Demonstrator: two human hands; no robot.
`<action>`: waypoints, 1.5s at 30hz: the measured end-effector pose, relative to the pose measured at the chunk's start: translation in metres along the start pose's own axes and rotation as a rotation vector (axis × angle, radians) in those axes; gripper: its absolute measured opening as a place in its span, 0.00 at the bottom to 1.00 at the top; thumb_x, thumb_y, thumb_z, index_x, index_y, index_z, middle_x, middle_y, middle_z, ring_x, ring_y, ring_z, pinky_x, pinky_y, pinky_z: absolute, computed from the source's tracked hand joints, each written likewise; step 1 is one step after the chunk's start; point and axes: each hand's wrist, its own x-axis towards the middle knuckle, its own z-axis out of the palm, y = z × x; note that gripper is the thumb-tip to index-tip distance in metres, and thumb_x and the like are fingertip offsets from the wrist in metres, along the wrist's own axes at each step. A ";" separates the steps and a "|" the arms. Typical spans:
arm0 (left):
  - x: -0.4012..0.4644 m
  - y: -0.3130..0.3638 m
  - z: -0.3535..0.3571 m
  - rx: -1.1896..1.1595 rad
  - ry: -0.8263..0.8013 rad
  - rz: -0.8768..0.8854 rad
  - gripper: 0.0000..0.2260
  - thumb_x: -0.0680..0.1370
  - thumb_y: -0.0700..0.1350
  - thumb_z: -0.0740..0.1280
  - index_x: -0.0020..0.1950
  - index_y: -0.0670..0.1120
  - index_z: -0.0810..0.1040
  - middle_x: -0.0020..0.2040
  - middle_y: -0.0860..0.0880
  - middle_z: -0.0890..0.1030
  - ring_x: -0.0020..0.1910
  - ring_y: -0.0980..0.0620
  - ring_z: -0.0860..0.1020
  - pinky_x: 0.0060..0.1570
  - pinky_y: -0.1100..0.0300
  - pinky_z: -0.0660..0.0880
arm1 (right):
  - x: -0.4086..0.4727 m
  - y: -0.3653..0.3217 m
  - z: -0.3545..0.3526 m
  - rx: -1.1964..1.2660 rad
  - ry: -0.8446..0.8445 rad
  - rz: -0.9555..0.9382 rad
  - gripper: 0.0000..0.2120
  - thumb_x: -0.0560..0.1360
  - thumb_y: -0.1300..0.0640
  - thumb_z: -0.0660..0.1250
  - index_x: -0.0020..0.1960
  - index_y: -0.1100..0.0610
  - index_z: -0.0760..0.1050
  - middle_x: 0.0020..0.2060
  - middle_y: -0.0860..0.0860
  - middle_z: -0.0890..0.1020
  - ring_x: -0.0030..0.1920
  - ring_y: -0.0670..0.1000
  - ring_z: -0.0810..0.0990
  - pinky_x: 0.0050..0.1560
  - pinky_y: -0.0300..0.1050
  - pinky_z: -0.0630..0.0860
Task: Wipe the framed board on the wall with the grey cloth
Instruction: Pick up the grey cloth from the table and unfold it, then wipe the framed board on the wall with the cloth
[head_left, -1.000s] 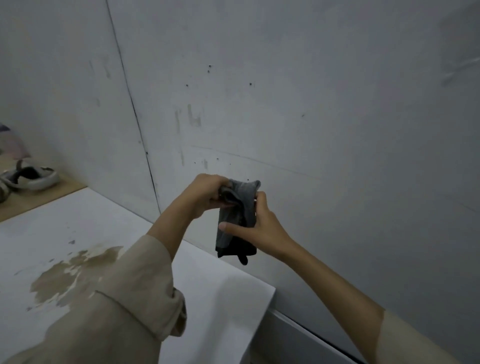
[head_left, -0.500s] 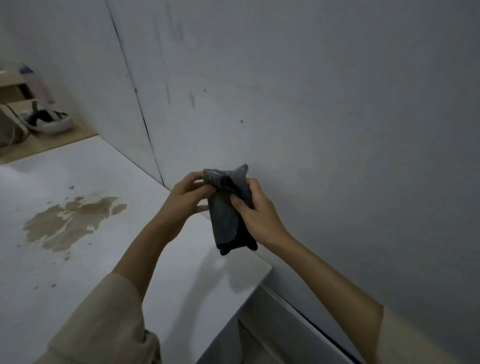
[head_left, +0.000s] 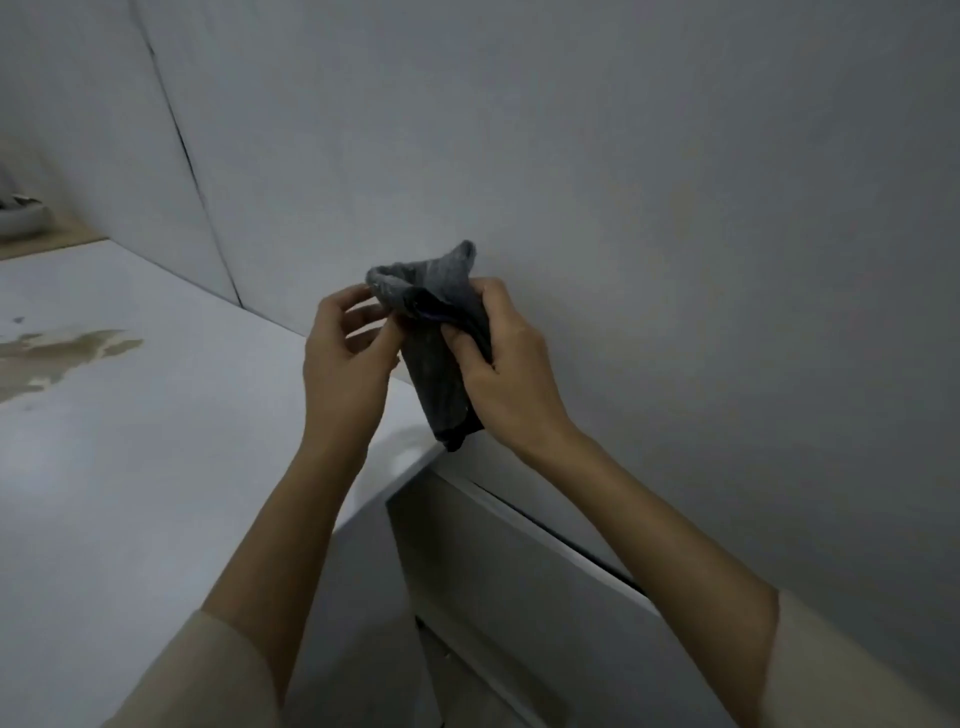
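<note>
1. Our right hand (head_left: 511, 371) curls its fingers around the grey cloth (head_left: 441, 343).
2. Our left hand (head_left: 345, 358) pinches the cloth's top edge, above the table's (head_left: 156, 441) far corner.
3. We see no framed board.

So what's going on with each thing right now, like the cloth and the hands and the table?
cloth: bunched up, hanging down, held in the air by both hands
left hand: pinching the cloth's top edge
right hand: fingers curled round the cloth's middle
table: white top with a brown stain on its left part
wall: grey, bare, not touched by the cloth
</note>
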 end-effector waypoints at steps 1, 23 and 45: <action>-0.017 0.006 0.006 -0.049 0.054 -0.005 0.12 0.75 0.47 0.68 0.57 0.49 0.71 0.49 0.54 0.78 0.49 0.57 0.78 0.47 0.59 0.79 | -0.014 -0.003 -0.010 -0.007 0.037 -0.025 0.10 0.78 0.62 0.60 0.60 0.60 0.68 0.51 0.55 0.79 0.50 0.52 0.79 0.49 0.45 0.79; -0.264 0.277 0.169 -0.430 -0.413 0.421 0.13 0.74 0.47 0.68 0.57 0.51 0.73 0.50 0.54 0.80 0.50 0.59 0.79 0.48 0.62 0.78 | -0.195 -0.189 -0.345 -0.123 0.144 -0.166 0.21 0.72 0.59 0.66 0.65 0.51 0.70 0.60 0.48 0.75 0.62 0.42 0.73 0.51 0.45 0.80; -0.242 0.353 0.218 -0.285 -0.090 0.548 0.04 0.76 0.46 0.65 0.47 0.46 0.73 0.39 0.53 0.75 0.39 0.54 0.73 0.35 0.69 0.67 | -0.220 -0.276 -0.557 -1.498 0.377 -0.015 0.43 0.73 0.43 0.66 0.76 0.54 0.44 0.76 0.50 0.48 0.75 0.50 0.47 0.70 0.57 0.55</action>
